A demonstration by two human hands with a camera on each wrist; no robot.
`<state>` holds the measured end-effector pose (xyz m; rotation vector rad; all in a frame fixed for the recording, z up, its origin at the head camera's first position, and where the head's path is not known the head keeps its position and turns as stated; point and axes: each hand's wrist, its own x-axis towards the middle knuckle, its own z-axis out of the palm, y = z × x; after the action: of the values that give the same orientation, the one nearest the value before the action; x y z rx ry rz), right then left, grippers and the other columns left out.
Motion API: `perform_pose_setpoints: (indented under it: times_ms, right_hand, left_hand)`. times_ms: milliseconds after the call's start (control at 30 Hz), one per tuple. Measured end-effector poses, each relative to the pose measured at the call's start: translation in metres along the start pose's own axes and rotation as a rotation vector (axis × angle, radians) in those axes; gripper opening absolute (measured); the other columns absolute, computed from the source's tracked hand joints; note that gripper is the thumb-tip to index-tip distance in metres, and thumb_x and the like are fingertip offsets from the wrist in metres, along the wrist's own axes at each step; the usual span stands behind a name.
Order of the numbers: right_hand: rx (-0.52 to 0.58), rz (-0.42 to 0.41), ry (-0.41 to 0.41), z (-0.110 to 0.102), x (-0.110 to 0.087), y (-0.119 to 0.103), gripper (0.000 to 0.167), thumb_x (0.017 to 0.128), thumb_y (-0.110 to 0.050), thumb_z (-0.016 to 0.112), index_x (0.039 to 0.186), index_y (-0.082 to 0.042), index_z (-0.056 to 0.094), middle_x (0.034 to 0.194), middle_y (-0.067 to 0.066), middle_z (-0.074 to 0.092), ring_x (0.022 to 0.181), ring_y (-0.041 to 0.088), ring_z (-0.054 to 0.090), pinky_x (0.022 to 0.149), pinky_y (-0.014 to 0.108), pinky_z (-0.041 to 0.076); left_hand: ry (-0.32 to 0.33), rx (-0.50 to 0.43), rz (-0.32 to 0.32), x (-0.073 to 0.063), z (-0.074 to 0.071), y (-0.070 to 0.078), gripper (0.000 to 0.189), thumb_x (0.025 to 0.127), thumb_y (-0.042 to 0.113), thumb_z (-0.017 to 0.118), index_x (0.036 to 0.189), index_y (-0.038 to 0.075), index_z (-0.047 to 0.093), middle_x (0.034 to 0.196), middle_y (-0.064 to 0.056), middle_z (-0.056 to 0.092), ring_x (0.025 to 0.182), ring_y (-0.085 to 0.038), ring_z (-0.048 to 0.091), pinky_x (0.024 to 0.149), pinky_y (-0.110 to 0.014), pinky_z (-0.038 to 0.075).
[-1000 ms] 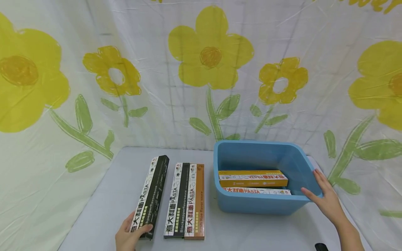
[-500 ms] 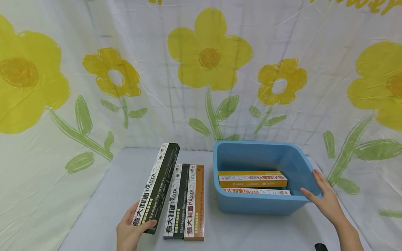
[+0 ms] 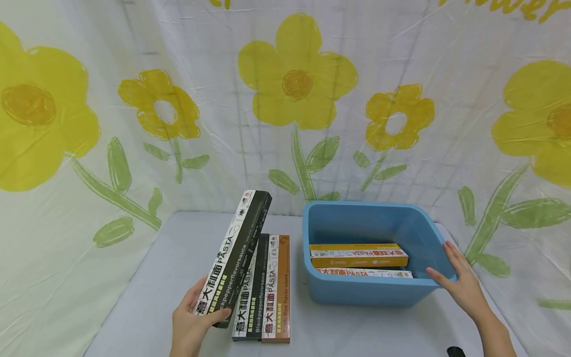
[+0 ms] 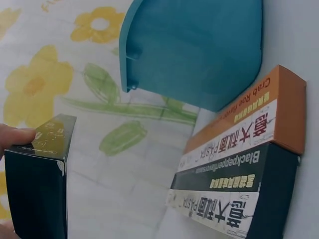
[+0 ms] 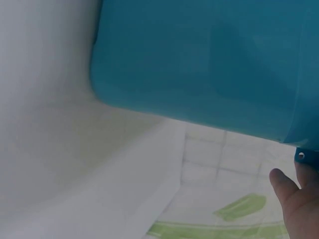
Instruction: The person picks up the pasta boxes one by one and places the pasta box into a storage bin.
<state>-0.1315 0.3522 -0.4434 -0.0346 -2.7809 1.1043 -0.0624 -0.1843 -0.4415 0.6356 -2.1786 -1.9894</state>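
My left hand (image 3: 193, 320) grips the lower end of a black-and-white pasta box (image 3: 234, 258), marked black pepper flavor, with the thumb across its dark side. The box is tilted, its far end raised, and it overlaps a second black pepper pasta box (image 3: 254, 297) lying on the table. Against that one lies an orange-and-white crab roe pasta box (image 4: 249, 112). My right hand (image 3: 461, 282) rests with fingers extended on the right front corner of a blue plastic bin (image 3: 366, 292). In the right wrist view, the fingertips (image 5: 281, 184) are by the rim's small tab.
Inside the bin lie a yellow-and-white pasta box (image 3: 359, 255) and another with a white face (image 3: 363, 272), partly hidden by the front wall. A small black object (image 3: 456, 351) sits at the front edge of view. Behind the table (image 3: 147, 297) hangs a flowered curtain (image 3: 214, 99).
My left hand has lifted the black pepper pasta box and carried it to the right, over the edge of the lying one. My right hand has stayed on the bin.
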Motion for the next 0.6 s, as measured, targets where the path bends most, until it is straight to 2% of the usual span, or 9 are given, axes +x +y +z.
perform_pose_setpoints:
  times_ms: [400,600]
  right_hand:
    - [-0.004,-0.004,0.001,0.000,0.000,0.000,0.086,0.095,-0.036,0.059,0.155,-0.003,0.006,0.159,0.025,-0.001,0.138,0.058,0.002,0.091,0.083,0.014]
    - [-0.005,-0.001,-0.004,0.000,0.000,-0.001,0.086,0.095,-0.037,0.059,0.155,-0.003,0.006,0.159,0.025,-0.001,0.138,0.058,0.001,0.091,0.082,0.014]
  left_hand:
    - [-0.072,-0.002,0.091,0.003,0.014,0.020,0.096,0.056,-0.012,0.082,0.143,0.007,0.046,0.136,-0.022,0.053,0.096,-0.010,0.059,0.078,-0.023,0.054]
    - [-0.102,-0.015,0.184,0.006,0.026,0.033,0.094,0.052,-0.013,0.083,0.139,0.004,0.051,0.124,-0.022,0.060,0.090,-0.015,0.062,0.073,-0.027,0.056]
